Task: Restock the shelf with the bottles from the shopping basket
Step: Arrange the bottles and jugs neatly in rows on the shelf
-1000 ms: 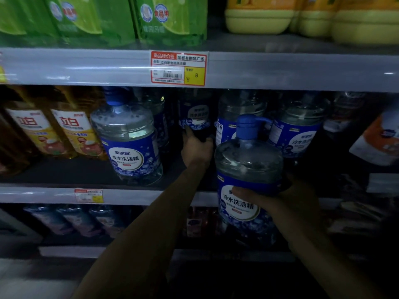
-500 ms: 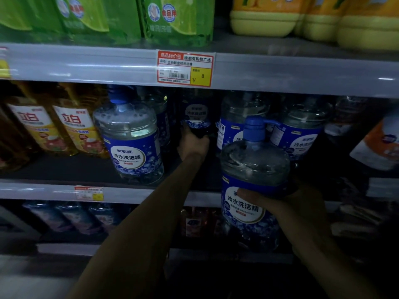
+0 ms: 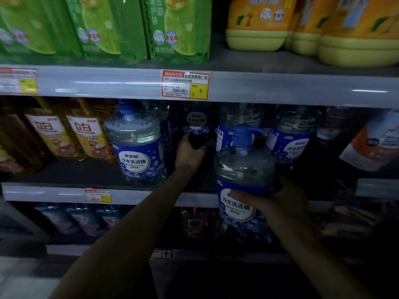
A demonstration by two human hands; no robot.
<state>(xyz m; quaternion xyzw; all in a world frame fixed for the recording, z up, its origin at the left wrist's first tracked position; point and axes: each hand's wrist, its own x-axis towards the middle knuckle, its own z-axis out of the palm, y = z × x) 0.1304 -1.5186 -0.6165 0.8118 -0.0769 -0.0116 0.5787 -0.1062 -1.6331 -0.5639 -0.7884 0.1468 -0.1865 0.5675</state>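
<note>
The shelving (image 3: 280, 89) fills the whole view, three dim tiers running from edge to edge. On the top tier, green refill packs (image 3: 103, 29) stand shoulder to shoulder in the upper left, and fat yellow jugs (image 3: 356, 35) sit in the upper right. The middle tier holds amber bottles (image 3: 86, 134) with white and yellow labels at the left, then a run of clear, blue-labelled bottles across the centre, and an orange and white pouch (image 3: 375, 143) leaning at the far right. One of the clear ones, the front bottle (image 3: 138, 145), stands upright at the shelf's front edge, left of centre, blue cap up under the tier above. The lowest tier is too dark to read beyond some bluish bottles at the lower left.

Right of centre, in front of the shelf and off it, is the pump bottle (image 3: 244, 169), upright, its blue pump head level with the middle tier's stock. The right hand (image 3: 278, 203) grips it low on the label, fingers wrapped round the front. The left hand (image 3: 190, 154) reaches deep into the gap between the front bottle and the right-hand cluster, thumb and fingers curled round the dark base of a rear bottle (image 3: 196, 121) standing far back.

A red-framed price tag (image 3: 185, 84) with a yellow corner sits on the upper rail, above that gap
</note>
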